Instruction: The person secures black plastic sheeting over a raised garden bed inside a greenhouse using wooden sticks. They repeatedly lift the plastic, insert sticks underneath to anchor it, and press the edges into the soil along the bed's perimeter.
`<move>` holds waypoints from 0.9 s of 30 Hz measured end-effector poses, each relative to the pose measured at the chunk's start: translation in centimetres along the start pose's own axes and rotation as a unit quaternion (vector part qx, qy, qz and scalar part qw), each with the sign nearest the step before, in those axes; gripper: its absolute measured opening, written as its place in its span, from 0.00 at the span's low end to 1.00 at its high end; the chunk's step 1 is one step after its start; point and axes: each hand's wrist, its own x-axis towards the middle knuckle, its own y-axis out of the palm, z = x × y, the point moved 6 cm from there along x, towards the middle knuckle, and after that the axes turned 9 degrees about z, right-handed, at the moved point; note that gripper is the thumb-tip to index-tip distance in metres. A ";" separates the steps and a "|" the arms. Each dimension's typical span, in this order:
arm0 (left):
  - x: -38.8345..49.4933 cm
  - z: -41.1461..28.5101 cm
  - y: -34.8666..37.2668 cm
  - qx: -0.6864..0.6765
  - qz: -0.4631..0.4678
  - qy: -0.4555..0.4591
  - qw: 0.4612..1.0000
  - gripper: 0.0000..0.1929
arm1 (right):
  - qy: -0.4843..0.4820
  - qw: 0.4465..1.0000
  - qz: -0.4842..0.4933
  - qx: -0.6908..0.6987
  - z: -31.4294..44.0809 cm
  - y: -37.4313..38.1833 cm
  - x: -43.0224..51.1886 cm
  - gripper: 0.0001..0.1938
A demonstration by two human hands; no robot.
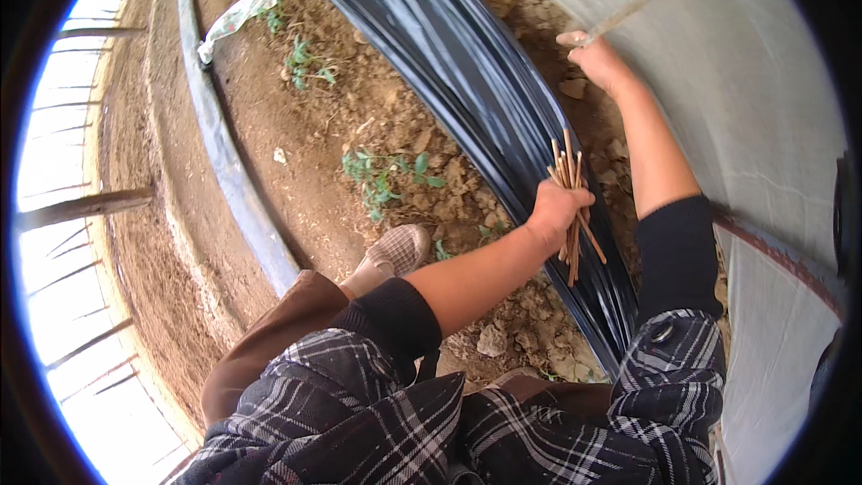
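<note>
In my left hand (560, 210) is a bundle of thin wooden sticks (570, 168), their ends poking out above and below the fist. That hand is over a long band of gathered black plastic film (471, 74) stretched along the soil. My right hand (596, 62) reaches farther forward, at the edge of a translucent plastic sheet (727, 81) on the right. A tan strip or crease (646, 7) in the sheet runs up from its fingers. Whether those fingers grip the sheet is not clear.
Small green plants (384, 178) grow in the cloddy soil (411, 128) left of the film. Beyond them lies a grey flat hose (222, 121), with a scrap of clear plastic (239, 20) beside it. A rusty metal bar (774, 252) crosses the sheet at right. My shoe (399, 247) stands near the plants.
</note>
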 end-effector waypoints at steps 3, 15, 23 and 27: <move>1.3 -0.7 2.7 0.017 0.010 0.018 1.000 0.06 | -0.028 0.982 -0.115 -0.145 1.2 -3.4 -10.1 0.14; 1.8 0.5 3.4 0.048 -0.049 -0.010 0.998 0.04 | 0.072 0.979 -0.115 -0.150 -3.9 3.7 -31.6 0.24; 2.2 -7.8 -3.9 0.819 0.091 -0.115 0.555 0.16 | 0.013 0.953 -0.031 -0.300 -4.7 10.8 -28.2 0.06; 6.5 -21.4 -10.2 0.798 -0.047 -0.033 0.600 0.13 | -0.016 0.952 0.051 -0.302 -3.9 13.7 -28.6 0.05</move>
